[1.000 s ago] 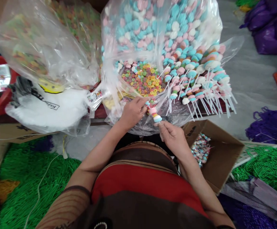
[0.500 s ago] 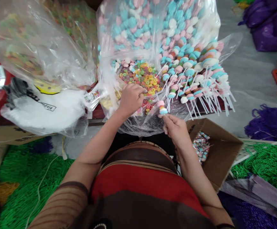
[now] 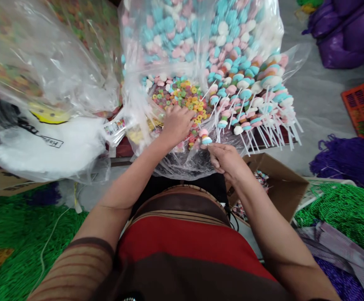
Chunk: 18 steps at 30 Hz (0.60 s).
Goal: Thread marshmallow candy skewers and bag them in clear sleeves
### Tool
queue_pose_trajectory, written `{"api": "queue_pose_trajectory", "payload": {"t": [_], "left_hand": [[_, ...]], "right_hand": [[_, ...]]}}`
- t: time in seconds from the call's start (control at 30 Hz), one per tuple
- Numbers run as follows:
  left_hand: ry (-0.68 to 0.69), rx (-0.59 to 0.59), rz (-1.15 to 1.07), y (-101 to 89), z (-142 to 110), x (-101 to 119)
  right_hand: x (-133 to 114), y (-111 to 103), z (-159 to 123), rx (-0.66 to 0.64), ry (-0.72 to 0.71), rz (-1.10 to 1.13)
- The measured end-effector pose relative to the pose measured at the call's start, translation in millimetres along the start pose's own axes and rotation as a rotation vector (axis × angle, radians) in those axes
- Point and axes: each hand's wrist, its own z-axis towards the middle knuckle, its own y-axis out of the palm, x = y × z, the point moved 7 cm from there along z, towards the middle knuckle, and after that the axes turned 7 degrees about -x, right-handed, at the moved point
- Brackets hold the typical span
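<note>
The left hand (image 3: 178, 124), fingers curled (whether holding anything, one cannot tell), has moved onto the small multicoloured ring-shaped candies (image 3: 186, 94), leaving the seemingly part-filled white stick of pink, white and blue sweets (image 3: 206, 138) pinched between the fingers of the right hand (image 3: 227, 160).

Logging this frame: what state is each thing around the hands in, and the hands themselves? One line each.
Left hand: fingers curled at the ring candies; its grip's contents are hidden.
Right hand: closed on the held skewer's lower end.
Held skewer: threaded with colored pieces.
Ring candies: loose, heaped.
Other skewers: threaded, piled together.
Marshmallow bag: bulging.
Cardboard box: open, partly filled.
</note>
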Motion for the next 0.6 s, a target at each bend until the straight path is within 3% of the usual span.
{"api": "queue_pose_trajectory", "payload": {"t": [0.13,0.27,0.6], "left_hand": [[0.045,0.053,-0.018,2.4,-1.9,0.9],[0.072,0.078,-0.063,5.7,-2.1,-1.2],[0.029,0.038,-0.101,6.5,9.3,-4.8]], "right_hand": [[-10.0,7.4,2.9,-0.1,0.069,0.174],[-13.2,10.6,13.4,-0.126,0.085,0.203],[18.1,3.9,12.3,0.024,-0.094,0.125]]}}
